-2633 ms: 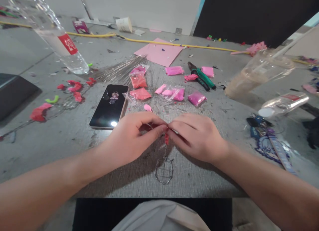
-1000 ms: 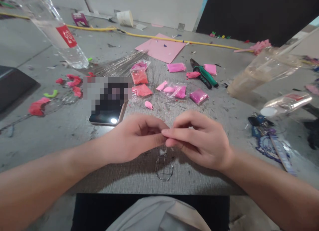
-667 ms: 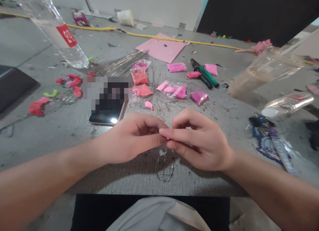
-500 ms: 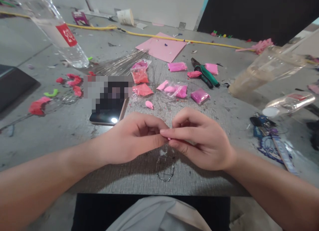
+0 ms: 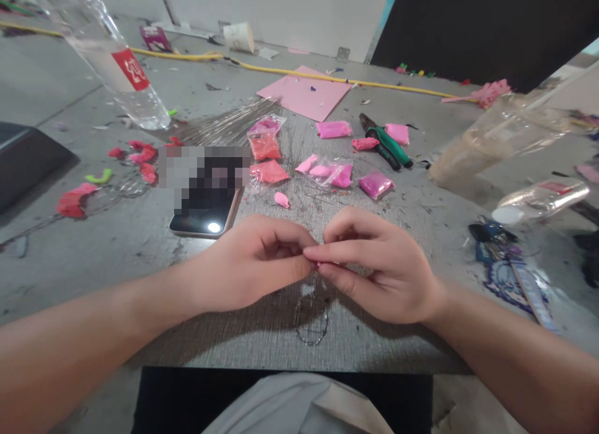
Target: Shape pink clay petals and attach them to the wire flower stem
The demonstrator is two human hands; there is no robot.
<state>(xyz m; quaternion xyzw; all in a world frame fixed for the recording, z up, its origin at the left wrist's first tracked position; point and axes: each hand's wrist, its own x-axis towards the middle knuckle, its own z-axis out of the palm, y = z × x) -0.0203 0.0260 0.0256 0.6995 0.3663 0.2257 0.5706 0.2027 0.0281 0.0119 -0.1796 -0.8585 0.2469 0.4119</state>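
My left hand (image 5: 257,264) and my right hand (image 5: 379,265) meet over the near part of the table, fingertips pinched together. Between them shows a tiny bit of pink clay (image 5: 319,264); the fingers hide most of it. Below the fingertips a thin wire shape (image 5: 312,322) lies on the tabletop. Just beyond my hands rests a small pink clay lump (image 5: 281,199). Farther back are bags of pink clay (image 5: 327,171), a purple-pink bag (image 5: 375,183) and orange-red bags (image 5: 269,172).
A phone (image 5: 206,209) lies left of the bags, near a water bottle (image 5: 135,88). Green-handled pliers (image 5: 390,146), pink paper (image 5: 309,91) and a bundle of wires (image 5: 219,122) lie behind. On the right are a plastic cup (image 5: 472,141), a lying bottle (image 5: 538,200) and blue beaded pieces (image 5: 512,278).
Both hands stay pinched together over the same spot, with hardly any finger movement. The whole view has shifted slightly.
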